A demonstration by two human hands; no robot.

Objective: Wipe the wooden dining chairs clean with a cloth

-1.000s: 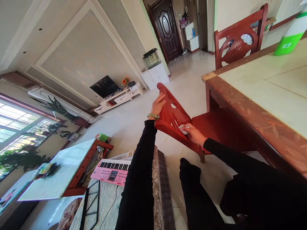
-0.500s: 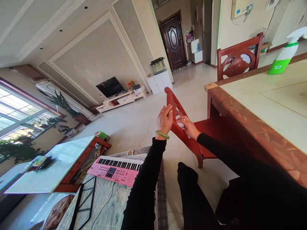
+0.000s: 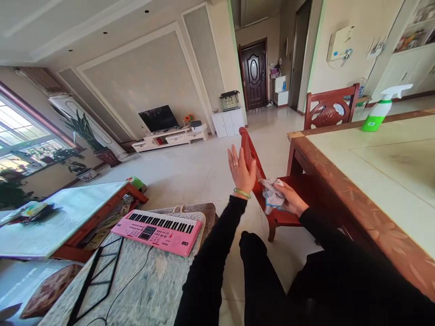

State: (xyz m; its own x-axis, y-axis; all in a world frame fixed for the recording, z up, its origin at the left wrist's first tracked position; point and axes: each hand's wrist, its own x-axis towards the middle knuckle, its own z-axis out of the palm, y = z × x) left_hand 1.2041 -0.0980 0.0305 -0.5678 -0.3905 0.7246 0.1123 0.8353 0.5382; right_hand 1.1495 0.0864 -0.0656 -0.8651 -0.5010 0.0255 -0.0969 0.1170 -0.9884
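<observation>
My right hand [image 3: 291,198] is closed on a crumpled white cloth [image 3: 273,194] with a blue edge, held above the seat of a red wooden chair [image 3: 299,188], by the lower part of its backrest. My left hand [image 3: 242,170], with a green bangle at the wrist, is raised beside the outer face of that backrest. Its fingers are stretched out and it holds nothing. Whether the left palm touches the wood, I cannot tell. On the dining table [image 3: 340,151] to the right stands a green and white spray bottle [image 3: 375,113].
A second red chair [image 3: 331,108] is at the table's far side. At lower left, a pink keyboard [image 3: 163,233] and a black folding stand [image 3: 98,280] lie on a patterned couch. Beyond it is a glass-topped coffee table [image 3: 78,213]. A television [image 3: 158,118] stands by the far wall.
My right hand has drawn the cloth away from the chair's backrest slats, down and to the right. My left hand has lifted off the backrest with its fingers spreading. The view has tilted slightly.
</observation>
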